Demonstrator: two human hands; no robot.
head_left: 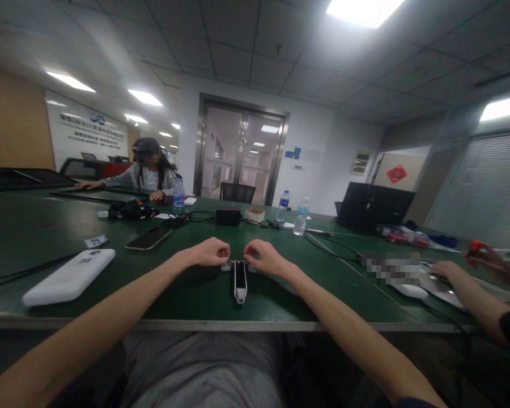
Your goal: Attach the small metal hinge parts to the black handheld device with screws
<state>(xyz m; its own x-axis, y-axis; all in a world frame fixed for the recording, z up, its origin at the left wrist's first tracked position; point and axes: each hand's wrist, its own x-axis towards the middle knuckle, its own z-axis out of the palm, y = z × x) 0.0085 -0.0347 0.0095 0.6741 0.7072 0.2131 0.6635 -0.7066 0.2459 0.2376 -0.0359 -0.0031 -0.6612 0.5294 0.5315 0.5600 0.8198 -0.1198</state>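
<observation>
A narrow white device (240, 280) with a dark top lies lengthwise on the green table in front of me. Small light-coloured parts stick out from both sides of its far end. My left hand (210, 252) is closed, its curled fingertips at the left side part. On the opposite side, my right hand (263, 258) is closed too, thumb and fingers pinched at the right side part. The fingertips partly hide these parts, and blur keeps the device's exact kind from showing.
On the green table (174, 294) lie a white power bank-like case (70, 277) and a phone (148, 238). Bottles (301, 216), cables and a black box (228, 215) stand beyond my hands. A co-worker's hand (450, 275) is at a laptop on the right; another person sits far left.
</observation>
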